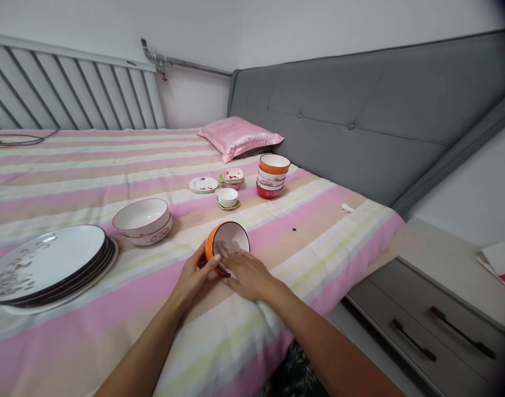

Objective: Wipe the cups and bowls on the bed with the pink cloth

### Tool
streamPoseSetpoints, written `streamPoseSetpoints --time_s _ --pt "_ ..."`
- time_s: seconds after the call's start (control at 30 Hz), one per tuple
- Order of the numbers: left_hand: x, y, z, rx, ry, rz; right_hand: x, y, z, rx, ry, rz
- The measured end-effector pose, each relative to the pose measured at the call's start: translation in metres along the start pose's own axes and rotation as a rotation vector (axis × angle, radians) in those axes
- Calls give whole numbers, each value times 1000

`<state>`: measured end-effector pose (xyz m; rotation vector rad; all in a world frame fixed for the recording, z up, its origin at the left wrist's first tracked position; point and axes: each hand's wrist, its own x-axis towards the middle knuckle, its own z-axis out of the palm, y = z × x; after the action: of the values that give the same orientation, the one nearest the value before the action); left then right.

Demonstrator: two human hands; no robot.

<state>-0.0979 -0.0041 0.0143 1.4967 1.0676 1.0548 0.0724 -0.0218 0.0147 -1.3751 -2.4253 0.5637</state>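
Observation:
An orange bowl (238, 236) with a white inside and a dark rim is tilted on the striped bedspread, its mouth turned toward the right. My left hand (202, 266) grips it from the left, thumb near the rim and fingers around the outside. My right hand (248, 274) reaches into the mouth with its fingers stretched out against the inner wall, the thumb lower and apart. A pale, blurred patch shows by the right fingertips; whether it is a reflection or a thin wipe I cannot tell.
On the bedspread (273, 325) are stacked plates (70, 259), white bowls (141, 215), small plates (203, 184), little dishes (233, 176), small white cups (228, 196) and a bowl stack (273, 175). A pink pillow (240, 135) lies behind. A drawer cabinet (422, 314) stands at right.

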Motion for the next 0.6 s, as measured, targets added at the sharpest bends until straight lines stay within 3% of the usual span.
streamPoseSetpoints --time_s 0.23,0.4,0.6 --pt "4 -7 3 -46 39 -91 3 5 8 -92 91 138" --pt "6 -15 7 -12 -29 -81 2 -5 7 -44 145 230" --pt "1 -7 12 74 86 -61 0 -21 5 36 152 224"
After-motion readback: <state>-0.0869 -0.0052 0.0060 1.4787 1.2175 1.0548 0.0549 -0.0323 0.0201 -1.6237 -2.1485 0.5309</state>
